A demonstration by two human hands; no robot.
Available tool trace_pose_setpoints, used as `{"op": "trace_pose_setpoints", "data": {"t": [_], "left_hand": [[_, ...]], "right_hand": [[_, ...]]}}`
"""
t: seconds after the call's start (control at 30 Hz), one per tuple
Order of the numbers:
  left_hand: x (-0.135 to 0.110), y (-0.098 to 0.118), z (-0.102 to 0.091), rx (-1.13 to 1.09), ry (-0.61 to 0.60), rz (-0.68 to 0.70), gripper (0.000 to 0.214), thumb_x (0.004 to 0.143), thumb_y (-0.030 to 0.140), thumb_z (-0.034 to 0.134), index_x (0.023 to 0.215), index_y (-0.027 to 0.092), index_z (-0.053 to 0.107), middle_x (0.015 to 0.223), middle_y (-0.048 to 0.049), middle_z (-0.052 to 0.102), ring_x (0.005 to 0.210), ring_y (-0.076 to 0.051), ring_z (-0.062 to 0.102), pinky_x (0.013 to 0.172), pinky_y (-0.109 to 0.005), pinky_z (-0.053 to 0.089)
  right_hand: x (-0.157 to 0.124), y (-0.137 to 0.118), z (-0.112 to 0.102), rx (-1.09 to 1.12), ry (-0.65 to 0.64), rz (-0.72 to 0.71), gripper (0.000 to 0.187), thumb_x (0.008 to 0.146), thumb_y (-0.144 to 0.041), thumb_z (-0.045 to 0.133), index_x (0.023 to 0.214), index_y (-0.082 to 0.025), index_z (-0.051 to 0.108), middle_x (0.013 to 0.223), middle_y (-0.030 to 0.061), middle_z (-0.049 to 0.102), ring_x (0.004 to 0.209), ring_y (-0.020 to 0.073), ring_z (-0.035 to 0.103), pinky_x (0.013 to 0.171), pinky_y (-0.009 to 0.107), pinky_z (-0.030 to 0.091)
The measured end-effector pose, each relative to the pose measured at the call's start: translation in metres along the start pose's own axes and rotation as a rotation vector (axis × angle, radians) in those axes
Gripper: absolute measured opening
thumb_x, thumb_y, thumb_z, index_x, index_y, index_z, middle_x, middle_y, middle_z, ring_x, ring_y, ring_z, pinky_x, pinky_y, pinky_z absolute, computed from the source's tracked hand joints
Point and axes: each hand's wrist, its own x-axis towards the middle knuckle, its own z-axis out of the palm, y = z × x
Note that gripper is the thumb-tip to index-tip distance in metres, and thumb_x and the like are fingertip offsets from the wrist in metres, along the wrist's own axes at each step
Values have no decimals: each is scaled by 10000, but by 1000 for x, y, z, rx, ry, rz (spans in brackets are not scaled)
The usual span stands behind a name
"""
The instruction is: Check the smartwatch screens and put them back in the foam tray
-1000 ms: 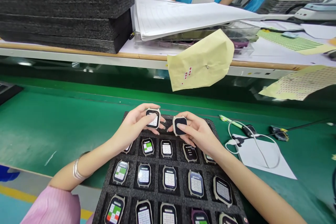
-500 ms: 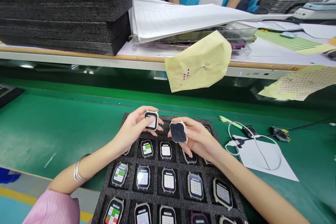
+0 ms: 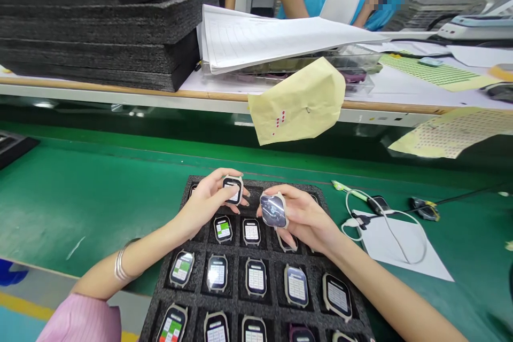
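My left hand grips a smartwatch without a strap; its screen is lit white and my thumb lies on the glass. Beside it, my right hand holds a second smartwatch by its edge, its dark screen showing a faint light mark and a glare. Both watches are above the far rows of a black foam tray. Strapless watches sit in the tray's compartments, most with white grids lit on screen. One watch shows green and red blocks, and a purple-cased one lies at the near edge.
Stacked black foam trays fill the shelf's left. Papers lie on a clear plastic box, and yellow sheets hang over the shelf edge. Right of the tray are a white cable, a green pen and white paper. A person in blue stands behind.
The screen of the watch in my right hand has gone from blank black to showing a faint mark. Both hands keep their holds. The view has shifted slightly.
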Motion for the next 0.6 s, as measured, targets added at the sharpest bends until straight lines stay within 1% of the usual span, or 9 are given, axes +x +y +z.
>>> {"op": "trace_pose_setpoints", "data": {"t": [0.23,0.33,0.47,0.6], "left_hand": [[0,0,2,12,-12,3,275,845,233,635,1100,157,566,909,-68,704,794,-181,683,636,-264,547],[1,0,3,18,-24,-11,320,802,188,645,1106,157,553,913,-71,710,803,-189,687,653,-277,553],[3,-3,2,11,-80,-23,399,731,112,655,1110,165,541,927,-64,710,834,-198,688,705,-308,569],[4,-7,2,0,-93,-27,398,725,100,653,1100,172,540,902,-52,700,834,-200,688,728,-329,575]], "right_hand": [[1,-1,0,9,31,-14,294,868,-244,705,1154,-191,665,923,114,740,483,101,627,411,164,507],[1,-2,0,-4,40,-16,290,869,-249,705,1150,-190,667,920,111,740,484,101,623,415,168,510],[1,-4,-1,-16,57,-27,292,866,-261,708,1148,-191,671,898,103,739,478,98,619,418,166,508],[1,-5,-2,-21,63,-22,289,869,-267,705,1146,-193,673,891,96,736,473,95,615,414,163,502]]}}
